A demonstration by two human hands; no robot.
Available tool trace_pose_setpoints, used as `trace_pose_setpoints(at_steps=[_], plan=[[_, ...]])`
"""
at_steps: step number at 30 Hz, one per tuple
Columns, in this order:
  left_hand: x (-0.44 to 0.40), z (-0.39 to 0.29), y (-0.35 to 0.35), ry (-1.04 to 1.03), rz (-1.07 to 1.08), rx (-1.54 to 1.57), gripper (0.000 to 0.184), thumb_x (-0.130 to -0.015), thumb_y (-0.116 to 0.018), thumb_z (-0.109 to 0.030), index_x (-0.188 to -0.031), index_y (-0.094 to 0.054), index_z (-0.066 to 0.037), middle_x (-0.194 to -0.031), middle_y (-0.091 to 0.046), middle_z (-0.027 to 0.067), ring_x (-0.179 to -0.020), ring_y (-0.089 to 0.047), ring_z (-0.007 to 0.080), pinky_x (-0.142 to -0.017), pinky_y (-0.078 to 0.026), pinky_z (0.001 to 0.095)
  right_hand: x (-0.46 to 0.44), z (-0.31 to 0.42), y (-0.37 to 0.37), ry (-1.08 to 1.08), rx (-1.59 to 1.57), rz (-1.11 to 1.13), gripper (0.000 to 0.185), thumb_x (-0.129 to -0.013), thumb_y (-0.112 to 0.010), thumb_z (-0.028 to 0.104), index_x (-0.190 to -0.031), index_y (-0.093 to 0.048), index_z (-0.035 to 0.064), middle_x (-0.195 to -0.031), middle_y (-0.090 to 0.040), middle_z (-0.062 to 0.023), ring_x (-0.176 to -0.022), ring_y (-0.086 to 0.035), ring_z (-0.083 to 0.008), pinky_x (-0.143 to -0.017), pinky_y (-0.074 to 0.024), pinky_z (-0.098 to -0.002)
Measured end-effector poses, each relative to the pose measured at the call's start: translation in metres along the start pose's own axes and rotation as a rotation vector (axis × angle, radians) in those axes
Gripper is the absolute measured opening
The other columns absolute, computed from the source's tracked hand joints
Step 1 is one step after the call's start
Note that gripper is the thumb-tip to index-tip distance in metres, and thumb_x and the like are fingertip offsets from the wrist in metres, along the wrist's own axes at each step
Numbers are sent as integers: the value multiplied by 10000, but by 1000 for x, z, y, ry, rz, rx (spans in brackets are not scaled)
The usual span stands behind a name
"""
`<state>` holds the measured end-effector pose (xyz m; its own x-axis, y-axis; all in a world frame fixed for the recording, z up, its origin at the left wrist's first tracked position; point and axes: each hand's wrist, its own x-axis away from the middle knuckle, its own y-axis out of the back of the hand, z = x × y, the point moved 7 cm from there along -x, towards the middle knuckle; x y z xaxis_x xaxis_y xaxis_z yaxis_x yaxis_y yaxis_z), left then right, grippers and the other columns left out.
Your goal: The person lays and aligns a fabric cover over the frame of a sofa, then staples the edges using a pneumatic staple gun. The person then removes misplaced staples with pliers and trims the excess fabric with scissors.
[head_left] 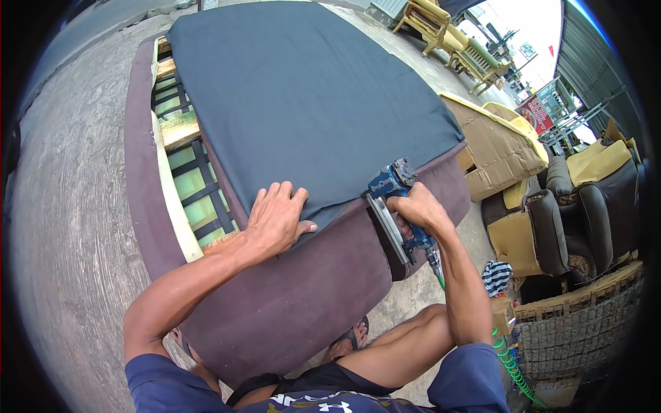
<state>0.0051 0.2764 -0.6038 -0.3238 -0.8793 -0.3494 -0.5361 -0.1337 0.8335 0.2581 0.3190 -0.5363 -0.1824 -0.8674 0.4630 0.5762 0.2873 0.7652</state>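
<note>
I am spreading my left hand (272,220) flat on the dark cloth (310,96), grip apart, near its edge on the purple sofa (296,303). My right hand (420,208) is clamping its grip around the blue staple gun (390,182) beside that edge.

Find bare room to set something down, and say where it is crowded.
Bare: the pavement left of the padded purple piece, and the middle of the dark cloth, beyond the left hand. Crowded: its near edge, around that hand and the blue tool, and the right side, with a worn armchair and green hose.
</note>
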Motion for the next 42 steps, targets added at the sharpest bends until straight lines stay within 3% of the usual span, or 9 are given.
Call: trace_pose_setpoints(at_steps=[6,9,14,16,18,21,28,33,42], plan=[[-25,8,-21,-19,323,28,185,-925,-701,-192,-931,-605,-34,-882,-588,73,-896,-568,263,-764,-456,365,9,11,5,21,28,-28,218,-761,-658,146,-669,-639,-52,-538,-581,-100,-434,-579,-180,-435,-477,-348],[-17,-45,14,-509,-59,-572,112,-865,-651,-172,-892,-588,-84,-842,-508,44,-837,-527,206,-681,-419,351,3,2,2,2,17,-19,209,-764,-658,148,-692,-643,-47,-536,-575,-96,-429,-568,-177,-433,-472,-347],[3,-31,14,-362,-75,-488,177,-863,-676,-169,-1002,-604,-85,-983,-522,93,-867,-528,228,-710,-419,390,-2,-7,3,-17,-42,-13,193,-763,-657,146,-733,-649,-45,-531,-565,-88,-423,-553,-177,-426,-463,-346],[11,-7,28,-108,-77,-256,224,-857,-687,-137,-1055,-605,-72,-992,-529,90,-872,-529,235,-729,-424,397,-5,-8,3,-12,-41,-7,191,-764,-655,145,-745,-651,-45,-531,-563,-88,-423,-551,-177,-424,-460,-346],[20,7,26,-117,-45,-312,212,-842,-692,-105,-1035,-621,-50,-940,-534,92,-841,-532,236,-741,-431,386,-5,-7,4,-20,-30,-22,178,-763,-654,139,-745,-648,-38,-537,-559,-87,-425,-550,-174,-416,-455,-346],[44,-10,21,-463,-39,-553,98,-833,-674,-92,-875,-653,-5,-825,-522,77,-745,-518,185,-704,-437,348,-8,-6,5,-32,-19,-13,155,-762,-649,124,-758,-643,-31,-544,-549,-74,-420,-529,-165,-400,-437,-342],[59,-7,18,-627,19,-554,99,-858,-654,-98,-868,-688,-5,-843,-536,73,-768,-535,159,-722,-435,326,-6,-10,3,-46,-71,-21,133,-781,-634,112,-787,-643,-20,-555,-557,-72,-430,-536,-166,-408,-438,-331],[45,-5,24,-569,117,-502,79,-866,-658,-103,-863,-656,-24,-811,-524,45,-768,-526,154,-720,-427,322,2,-6,-1,-36,-23,-7,263,-803,-651,183,-724,-689,-65,-598,-658,-122,-503,-659,-189,-492,-544,-342],[38,-18,30,-441,59,-624,65,-826,-666,-73,-850,-640,-17,-730,-505,43,-731,-499,157,-695,-423,318,-2,-2,2,-18,6,-37,147,-786,-631,116,-789,-651,-30,-551,-588,-96,-425,-577,-182,-411,-464,-344]])
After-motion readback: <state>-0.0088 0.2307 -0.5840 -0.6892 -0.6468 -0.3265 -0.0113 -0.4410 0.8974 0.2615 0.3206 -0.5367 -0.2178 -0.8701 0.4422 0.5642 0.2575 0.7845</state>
